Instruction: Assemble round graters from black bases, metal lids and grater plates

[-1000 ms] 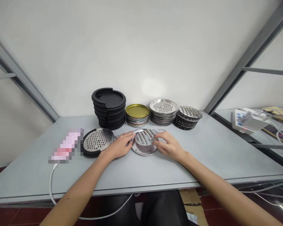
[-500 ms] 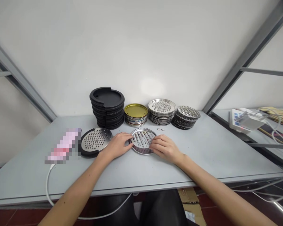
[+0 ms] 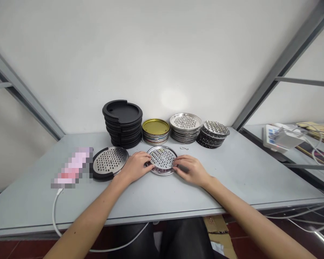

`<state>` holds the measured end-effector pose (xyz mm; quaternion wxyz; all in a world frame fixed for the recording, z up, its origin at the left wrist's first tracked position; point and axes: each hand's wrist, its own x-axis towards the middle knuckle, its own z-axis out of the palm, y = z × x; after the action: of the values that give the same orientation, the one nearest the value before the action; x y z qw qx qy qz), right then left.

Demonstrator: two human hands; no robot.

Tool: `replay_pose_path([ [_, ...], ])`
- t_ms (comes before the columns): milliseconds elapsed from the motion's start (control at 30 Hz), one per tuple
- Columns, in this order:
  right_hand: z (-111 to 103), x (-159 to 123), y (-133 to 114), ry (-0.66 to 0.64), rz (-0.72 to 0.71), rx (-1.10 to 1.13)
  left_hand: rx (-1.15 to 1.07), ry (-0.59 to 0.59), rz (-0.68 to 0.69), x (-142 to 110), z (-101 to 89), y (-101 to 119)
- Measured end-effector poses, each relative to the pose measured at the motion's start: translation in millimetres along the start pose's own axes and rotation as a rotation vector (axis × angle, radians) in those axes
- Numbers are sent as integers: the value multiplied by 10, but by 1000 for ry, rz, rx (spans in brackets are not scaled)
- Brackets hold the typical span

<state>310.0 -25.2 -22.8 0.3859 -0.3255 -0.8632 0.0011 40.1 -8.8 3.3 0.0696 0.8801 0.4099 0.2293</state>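
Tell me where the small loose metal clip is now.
In the head view, the small metal clip lies right of centre on the table, between the stack of silver rimmed plates and the right hand.

left hand [image 3: 137,166] and right hand [image 3: 192,170] flank a silver dish [image 3: 162,173] bearing a perforated disc [image 3: 162,158].

There's a pixelated pink slab [image 3: 72,167] on the left with a white cable [image 3: 54,212] running to it, power strip [image 3: 270,139] way off right, cardboard [image 3: 216,223] down below.
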Motion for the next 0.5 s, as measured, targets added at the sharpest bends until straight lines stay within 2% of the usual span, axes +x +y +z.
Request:
replay_pose_path([
  [167,-16,16,47,78,174,1,8,-30,-16,-6,8,-27],
  [500,6,22,49,-109,78,55,-4,16,-74,-11,-16,-11],
])
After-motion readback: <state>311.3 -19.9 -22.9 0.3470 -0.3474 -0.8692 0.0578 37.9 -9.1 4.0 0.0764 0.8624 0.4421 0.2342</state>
